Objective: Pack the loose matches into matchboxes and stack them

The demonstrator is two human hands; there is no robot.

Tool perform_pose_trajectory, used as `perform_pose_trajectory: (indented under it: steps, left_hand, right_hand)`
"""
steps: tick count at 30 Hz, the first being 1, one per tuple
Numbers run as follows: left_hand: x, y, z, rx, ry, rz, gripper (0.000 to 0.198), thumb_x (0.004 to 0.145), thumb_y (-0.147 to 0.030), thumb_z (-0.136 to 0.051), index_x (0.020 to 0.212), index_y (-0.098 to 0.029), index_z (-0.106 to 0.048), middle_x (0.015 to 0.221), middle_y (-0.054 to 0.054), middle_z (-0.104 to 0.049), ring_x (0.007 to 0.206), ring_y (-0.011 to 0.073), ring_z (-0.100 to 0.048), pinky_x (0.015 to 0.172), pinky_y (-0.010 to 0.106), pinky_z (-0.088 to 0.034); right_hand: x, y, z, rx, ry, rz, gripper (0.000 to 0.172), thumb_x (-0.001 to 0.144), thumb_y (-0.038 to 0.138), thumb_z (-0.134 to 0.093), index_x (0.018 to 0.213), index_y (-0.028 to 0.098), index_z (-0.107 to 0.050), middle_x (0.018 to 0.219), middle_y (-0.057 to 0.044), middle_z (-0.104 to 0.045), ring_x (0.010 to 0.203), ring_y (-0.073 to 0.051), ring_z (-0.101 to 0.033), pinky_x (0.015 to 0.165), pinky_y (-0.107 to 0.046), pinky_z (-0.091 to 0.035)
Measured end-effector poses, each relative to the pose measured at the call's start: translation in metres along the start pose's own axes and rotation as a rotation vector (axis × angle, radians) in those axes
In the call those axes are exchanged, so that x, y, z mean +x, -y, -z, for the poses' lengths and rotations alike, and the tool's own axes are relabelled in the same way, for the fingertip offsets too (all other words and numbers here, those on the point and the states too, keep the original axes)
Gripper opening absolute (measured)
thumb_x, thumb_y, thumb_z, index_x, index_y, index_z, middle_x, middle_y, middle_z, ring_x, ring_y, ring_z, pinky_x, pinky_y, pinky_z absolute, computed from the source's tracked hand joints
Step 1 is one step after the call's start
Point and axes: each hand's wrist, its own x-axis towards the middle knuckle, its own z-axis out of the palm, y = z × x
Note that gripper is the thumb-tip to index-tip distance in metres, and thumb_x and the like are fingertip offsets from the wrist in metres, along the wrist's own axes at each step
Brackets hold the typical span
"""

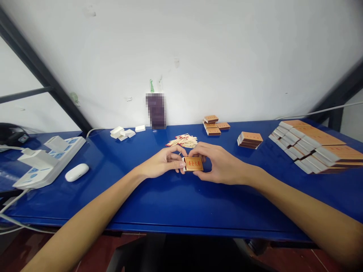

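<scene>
Pinches matchbox [194,164] at opposite ends with left hand [163,162] and right hand [222,163], before the matches [183,141], likely for steadiness.

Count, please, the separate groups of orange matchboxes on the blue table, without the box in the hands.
3: a small pile at the back, a neat stack to its right, and a large block at the far right. Individual boxes may be hidden.
</scene>
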Motion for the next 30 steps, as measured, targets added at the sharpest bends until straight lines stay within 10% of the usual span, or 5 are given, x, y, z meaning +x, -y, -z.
perform_pose_trajectory:
  steps: [20, 30]
  left_hand:
    - [0.004, 0.01, -0.005, 0.488, -0.315, -0.217, 0.039, 0.07, -0.035, -0.084, 0.1, -0.014, -0.072, 0.103, 0.008, -0.072, 0.08, 0.0167, -0.068, 0.073, 0.031, -0.059]
    - [0.0, 0.008, -0.005, 0.697, -0.364, -0.448, 0.022, 0.089, -0.032, -0.068, 0.104, -0.017, -0.063, 0.103, 0.005, -0.07, 0.085, 0.0137, -0.068, 0.078, 0.027, -0.058]
  right_hand:
    - [0.002, -0.013, 0.009, -0.034, 0.089, -0.1, 0.022, 0.079, 0.024, -0.067, 0.099, 0.02, -0.059, 0.093, -0.004, -0.062, 0.077, -0.017, -0.057, 0.068, -0.03, -0.045]
    - [0.001, -0.02, 0.006, 0.067, 0.021, -0.195, 0.029, 0.079, 0.033, -0.069, 0.102, 0.02, -0.058, 0.093, -0.003, -0.064, 0.078, -0.018, -0.06, 0.072, -0.033, -0.049]
